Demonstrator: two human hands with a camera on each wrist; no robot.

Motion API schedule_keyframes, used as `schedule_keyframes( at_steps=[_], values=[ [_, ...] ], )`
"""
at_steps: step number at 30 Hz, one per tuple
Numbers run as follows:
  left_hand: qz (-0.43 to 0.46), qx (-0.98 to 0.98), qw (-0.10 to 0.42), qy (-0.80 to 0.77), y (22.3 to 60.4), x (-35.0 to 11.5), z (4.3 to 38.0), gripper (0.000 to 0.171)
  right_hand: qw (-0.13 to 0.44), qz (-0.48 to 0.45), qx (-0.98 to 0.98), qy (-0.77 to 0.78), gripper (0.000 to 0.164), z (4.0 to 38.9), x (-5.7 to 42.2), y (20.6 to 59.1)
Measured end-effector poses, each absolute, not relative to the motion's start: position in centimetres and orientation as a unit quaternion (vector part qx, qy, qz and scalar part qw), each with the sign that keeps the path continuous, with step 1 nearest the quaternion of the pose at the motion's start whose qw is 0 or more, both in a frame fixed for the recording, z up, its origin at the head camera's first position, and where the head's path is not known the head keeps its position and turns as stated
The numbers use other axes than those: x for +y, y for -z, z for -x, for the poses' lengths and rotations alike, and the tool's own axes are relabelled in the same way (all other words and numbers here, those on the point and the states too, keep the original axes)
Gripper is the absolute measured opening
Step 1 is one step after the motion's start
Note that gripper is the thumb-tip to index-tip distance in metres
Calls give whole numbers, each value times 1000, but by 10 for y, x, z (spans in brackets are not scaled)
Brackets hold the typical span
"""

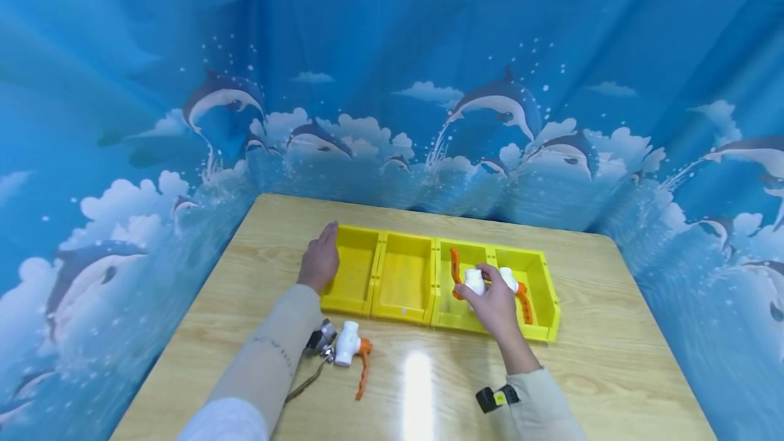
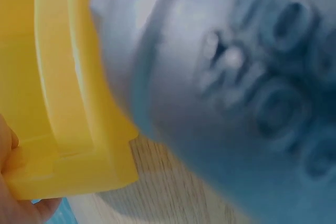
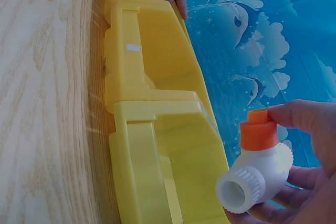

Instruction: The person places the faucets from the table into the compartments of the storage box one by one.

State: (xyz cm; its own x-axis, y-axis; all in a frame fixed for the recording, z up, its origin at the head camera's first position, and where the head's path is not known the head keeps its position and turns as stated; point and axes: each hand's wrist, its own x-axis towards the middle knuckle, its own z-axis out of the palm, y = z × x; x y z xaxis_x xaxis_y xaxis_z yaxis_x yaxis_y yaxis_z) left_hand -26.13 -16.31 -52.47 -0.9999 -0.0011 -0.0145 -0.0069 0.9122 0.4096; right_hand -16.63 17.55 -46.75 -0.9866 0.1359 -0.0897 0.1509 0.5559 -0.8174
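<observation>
My right hand (image 1: 496, 305) pinches a white plastic valve (image 3: 260, 171) by its white body and orange stem, holding it up over the yellow bins at the right. Its orange lever (image 1: 455, 264) points away from me in the head view. A second white valve (image 1: 508, 278) with an orange lever lies in the rightmost bin, partly behind the hand. At the other end, my left hand (image 1: 320, 260) grips the wall of the leftmost yellow bin (image 2: 79, 77). Close to the left wrist is a grey metal valve (image 2: 226, 93) with raised lettering.
Several yellow bins (image 1: 403, 315) stand joined in a row on the wooden table (image 1: 588, 373). On the table before them lies another white valve (image 1: 347, 344) with an orange lever. A blue dolphin-print curtain (image 1: 392, 87) surrounds the table's back and sides.
</observation>
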Motion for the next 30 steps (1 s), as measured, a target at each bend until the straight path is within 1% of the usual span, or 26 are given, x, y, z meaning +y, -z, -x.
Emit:
schedule_keyframes(
  at_steps=[5,12,18,25,30],
  values=[
    [7,977,0,-212,524,-163,262,55,8,-85,886,455,69,173,175,466],
    [25,972,24,-230,523,-159,263,55,7,-94,890,447,69,176,175,466],
    [25,974,18,-223,524,-159,262,55,7,-99,888,449,68,178,173,471],
    [30,974,32,-223,520,-159,259,55,22,-110,880,461,70,180,169,476],
    [28,975,28,-218,519,-159,259,55,22,-107,881,460,70,180,167,480]
  ],
)
